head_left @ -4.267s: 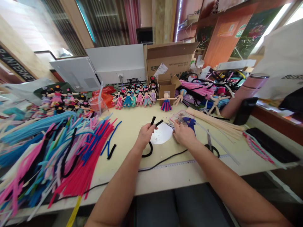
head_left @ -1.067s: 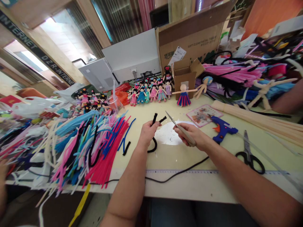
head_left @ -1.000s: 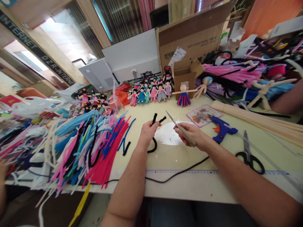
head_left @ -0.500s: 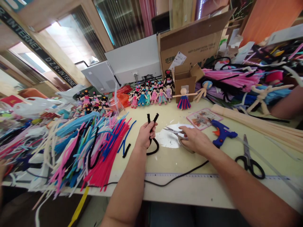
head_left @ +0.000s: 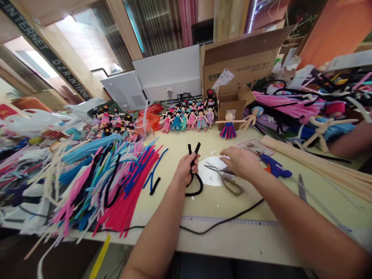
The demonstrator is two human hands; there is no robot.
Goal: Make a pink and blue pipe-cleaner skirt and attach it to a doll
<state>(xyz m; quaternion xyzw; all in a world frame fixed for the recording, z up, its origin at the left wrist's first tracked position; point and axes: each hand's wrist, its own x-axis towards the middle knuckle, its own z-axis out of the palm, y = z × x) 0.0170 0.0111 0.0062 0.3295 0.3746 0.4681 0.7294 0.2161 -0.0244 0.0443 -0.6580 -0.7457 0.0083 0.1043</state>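
My left hand (head_left: 186, 169) is closed around a black pipe cleaner (head_left: 201, 185), whose two cut ends stick up above the fingers and whose loop hangs below. Grey-handled scissors (head_left: 233, 187) lie with their blades slightly parted over a white round patch (head_left: 207, 177) on the table. Just above and to the right of them hovers my right hand (head_left: 243, 162), fingers apart and holding nothing that I can see. A doll body in a blue and red striped skirt (head_left: 228, 130) stands beyond, arms stretched sideways.
Bundles of coloured pipe cleaners (head_left: 124, 201) cover the left side. Finished dolls (head_left: 188, 118) stand at the back by a small cardboard box (head_left: 231, 104). A blue glue gun (head_left: 274, 166) and a second pair of scissors (head_left: 302, 188) lie right. A black cord (head_left: 203, 232) crosses the front.
My right hand has let go of the grey-handled scissors, which now rest on the table, and has lifted away. My left hand still grips the black pipe cleaner. The view has shifted slightly.
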